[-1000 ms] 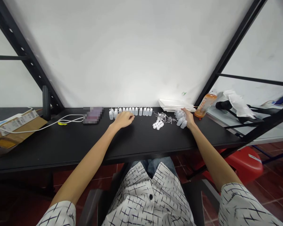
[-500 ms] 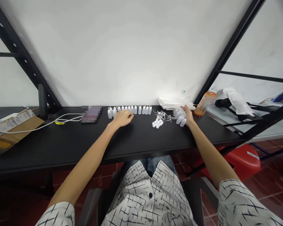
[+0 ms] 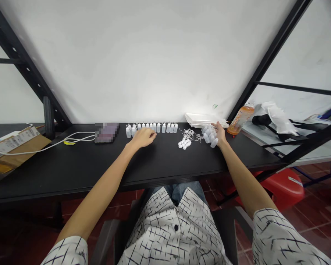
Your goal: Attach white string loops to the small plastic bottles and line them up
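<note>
My left hand (image 3: 143,137) rests on the black table, its fingers curled in, with nothing visible in them. Just behind it stands a row of small white dropper bottles (image 3: 163,127), partly hidden by this hand. At the right, my right hand (image 3: 220,133) is against a pile of translucent small bottles (image 3: 209,134). Its upper fingers reach out over the pile's far side; the others are partly hidden by the bottles. Between the hands lies a heap of small white caps (image 3: 184,143), with a tangle of thin white nozzle pieces (image 3: 191,134) behind it.
A stack of white sheets or bags (image 3: 204,120) lies by the wall. An orange drink bottle (image 3: 240,119) leans at the right. On the left are a phone-like object (image 3: 107,133), a white cable (image 3: 52,145) and a cardboard package (image 3: 19,147).
Some bottles in the right pile have shifted and turned beside my right hand, which has barely moved. My left hand stays in place.
</note>
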Action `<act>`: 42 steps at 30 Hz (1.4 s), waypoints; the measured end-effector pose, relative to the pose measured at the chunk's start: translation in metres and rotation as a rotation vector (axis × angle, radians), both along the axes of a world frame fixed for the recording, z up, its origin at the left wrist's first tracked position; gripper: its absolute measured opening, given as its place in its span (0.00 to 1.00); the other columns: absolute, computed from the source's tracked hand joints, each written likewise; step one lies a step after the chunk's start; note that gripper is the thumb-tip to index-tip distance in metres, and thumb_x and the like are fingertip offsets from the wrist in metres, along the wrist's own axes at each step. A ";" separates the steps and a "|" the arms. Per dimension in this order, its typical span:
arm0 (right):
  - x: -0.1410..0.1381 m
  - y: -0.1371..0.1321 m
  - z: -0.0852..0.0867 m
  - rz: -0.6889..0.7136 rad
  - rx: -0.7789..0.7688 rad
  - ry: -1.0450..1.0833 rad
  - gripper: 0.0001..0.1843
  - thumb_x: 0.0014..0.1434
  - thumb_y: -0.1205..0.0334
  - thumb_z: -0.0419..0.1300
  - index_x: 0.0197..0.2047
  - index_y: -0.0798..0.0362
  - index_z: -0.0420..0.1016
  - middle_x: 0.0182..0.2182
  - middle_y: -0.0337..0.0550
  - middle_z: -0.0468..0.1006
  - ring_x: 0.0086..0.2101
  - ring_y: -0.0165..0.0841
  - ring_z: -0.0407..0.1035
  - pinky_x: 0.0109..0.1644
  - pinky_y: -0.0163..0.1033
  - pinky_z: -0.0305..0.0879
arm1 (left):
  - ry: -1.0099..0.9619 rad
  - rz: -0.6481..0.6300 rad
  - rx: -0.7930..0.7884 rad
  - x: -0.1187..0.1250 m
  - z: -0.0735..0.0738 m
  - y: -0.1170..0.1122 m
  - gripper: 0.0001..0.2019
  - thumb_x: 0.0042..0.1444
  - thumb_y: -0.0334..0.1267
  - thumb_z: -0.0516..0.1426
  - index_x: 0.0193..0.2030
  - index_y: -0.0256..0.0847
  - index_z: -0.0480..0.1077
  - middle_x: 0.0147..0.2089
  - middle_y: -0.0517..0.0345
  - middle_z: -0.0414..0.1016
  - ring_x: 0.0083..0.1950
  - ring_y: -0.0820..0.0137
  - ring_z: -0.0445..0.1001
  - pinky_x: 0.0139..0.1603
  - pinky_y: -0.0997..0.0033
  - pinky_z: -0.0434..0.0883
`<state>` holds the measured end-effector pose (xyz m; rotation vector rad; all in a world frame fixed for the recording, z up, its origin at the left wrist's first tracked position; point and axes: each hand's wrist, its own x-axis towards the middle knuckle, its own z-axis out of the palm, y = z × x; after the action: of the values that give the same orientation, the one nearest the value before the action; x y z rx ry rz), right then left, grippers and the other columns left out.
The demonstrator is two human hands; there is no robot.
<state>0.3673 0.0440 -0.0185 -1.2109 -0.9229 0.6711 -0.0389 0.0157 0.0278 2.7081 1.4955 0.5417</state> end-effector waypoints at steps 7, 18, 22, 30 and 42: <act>0.000 -0.017 0.012 -0.308 0.046 -0.194 0.24 0.56 0.40 0.55 0.38 0.55 0.74 0.34 0.44 0.75 0.38 0.38 0.70 0.46 0.42 0.66 | -0.012 0.003 0.008 -0.001 0.000 -0.001 0.17 0.61 0.41 0.47 0.26 0.39 0.70 0.32 0.50 0.75 0.35 0.63 0.70 0.32 0.68 0.57; -0.031 -0.096 0.011 -0.664 -0.134 -1.156 0.24 0.55 0.40 0.56 0.22 0.52 0.63 0.18 0.39 0.64 0.24 0.34 0.62 0.29 0.36 0.46 | 0.003 0.007 0.004 0.001 0.003 -0.005 0.17 0.61 0.40 0.48 0.24 0.39 0.68 0.31 0.50 0.74 0.33 0.64 0.70 0.31 0.69 0.57; -0.032 -0.095 0.007 -0.631 -0.219 -1.311 0.24 0.57 0.45 0.55 0.17 0.52 0.60 0.18 0.43 0.68 0.23 0.33 0.61 0.28 0.37 0.40 | 0.026 0.006 -0.003 0.001 0.004 -0.006 0.17 0.61 0.40 0.47 0.25 0.39 0.69 0.31 0.51 0.75 0.33 0.64 0.70 0.31 0.68 0.58; -0.043 -0.096 0.013 -0.593 0.025 -1.283 0.24 0.60 0.54 0.51 0.15 0.50 0.54 0.16 0.43 0.65 0.22 0.31 0.59 0.27 0.38 0.48 | -0.021 -0.029 -0.017 0.004 0.000 -0.007 0.17 0.61 0.39 0.47 0.29 0.39 0.73 0.35 0.49 0.77 0.36 0.62 0.72 0.33 0.67 0.61; -0.179 -0.043 0.040 -0.212 0.427 -1.098 0.19 0.68 0.55 0.48 0.25 0.50 0.63 0.25 0.43 0.67 0.26 0.32 0.61 0.32 0.38 0.54 | -0.296 -0.100 0.055 0.026 -0.005 -0.025 0.22 0.63 0.43 0.51 0.62 0.41 0.66 0.49 0.52 0.76 0.42 0.66 0.74 0.42 0.68 0.68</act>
<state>0.1881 0.0012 0.0216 -1.2290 -1.6889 -0.4420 -0.0133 -0.0097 0.0232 2.5790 1.2824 0.9421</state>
